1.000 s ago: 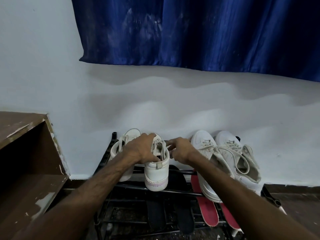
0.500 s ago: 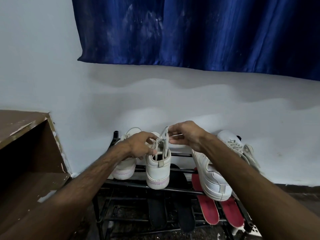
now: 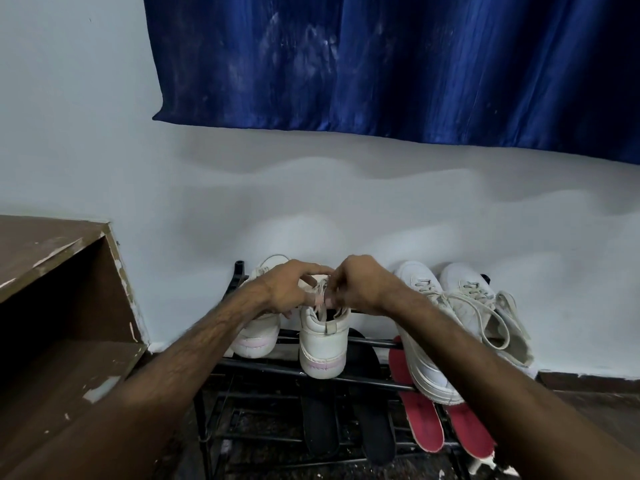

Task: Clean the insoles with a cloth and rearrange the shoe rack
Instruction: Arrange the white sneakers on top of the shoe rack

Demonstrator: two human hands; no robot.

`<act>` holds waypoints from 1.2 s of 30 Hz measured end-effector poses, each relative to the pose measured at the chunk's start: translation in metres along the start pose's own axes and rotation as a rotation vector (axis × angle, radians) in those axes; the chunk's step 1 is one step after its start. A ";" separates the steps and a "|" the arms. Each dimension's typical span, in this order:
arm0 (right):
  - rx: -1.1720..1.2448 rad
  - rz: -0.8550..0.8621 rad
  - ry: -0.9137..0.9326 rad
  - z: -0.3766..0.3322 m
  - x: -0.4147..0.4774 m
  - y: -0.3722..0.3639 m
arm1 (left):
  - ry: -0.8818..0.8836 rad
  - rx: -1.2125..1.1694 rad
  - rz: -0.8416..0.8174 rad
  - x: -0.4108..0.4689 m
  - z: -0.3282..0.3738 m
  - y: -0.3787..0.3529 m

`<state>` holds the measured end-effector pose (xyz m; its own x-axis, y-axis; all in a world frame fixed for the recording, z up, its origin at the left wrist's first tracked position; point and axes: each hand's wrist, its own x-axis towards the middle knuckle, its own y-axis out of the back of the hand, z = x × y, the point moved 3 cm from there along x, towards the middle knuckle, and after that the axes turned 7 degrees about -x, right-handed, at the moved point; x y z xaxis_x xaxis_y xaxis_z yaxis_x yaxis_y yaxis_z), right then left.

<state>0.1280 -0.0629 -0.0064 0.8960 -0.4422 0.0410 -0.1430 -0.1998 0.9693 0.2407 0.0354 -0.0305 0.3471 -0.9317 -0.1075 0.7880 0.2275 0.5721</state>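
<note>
In the head view the left hand [image 3: 291, 289] and right hand [image 3: 360, 285] each hold a closed grip pinching the laces [image 3: 320, 294] of the white sneaker [image 3: 323, 341], which stands toward the left end of the shoe rack's [image 3: 367, 382] top tier; the rearranging step seems in hand, and next the laces likely need tucking inside.

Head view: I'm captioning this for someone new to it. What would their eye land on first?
The deep blue curtain across the top dominates. Below centre, the left hand and right hand pinch the laces of a white sneaker on the black shoe rack; two red insoles show at its lower right.
</note>
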 end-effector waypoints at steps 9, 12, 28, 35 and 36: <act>0.026 0.100 -0.043 0.012 -0.002 -0.001 | 0.065 0.395 0.097 0.005 0.002 -0.020; 0.136 0.123 0.051 0.004 -0.005 0.000 | 0.083 0.521 0.148 0.007 0.007 -0.026; 0.191 0.163 0.039 0.005 -0.014 -0.015 | 0.104 0.598 0.177 -0.027 -0.012 0.053; 0.579 -0.232 -0.273 0.009 -0.025 -0.024 | 0.204 0.430 0.124 -0.039 -0.071 0.030; 0.574 -0.197 -0.286 0.009 -0.021 -0.028 | 0.181 0.435 0.212 -0.040 -0.072 0.029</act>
<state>0.1092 -0.0558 -0.0363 0.7925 -0.5487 -0.2663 -0.2598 -0.6987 0.6666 0.2865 0.0998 -0.0682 0.5892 -0.8050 -0.0694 0.4195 0.2314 0.8778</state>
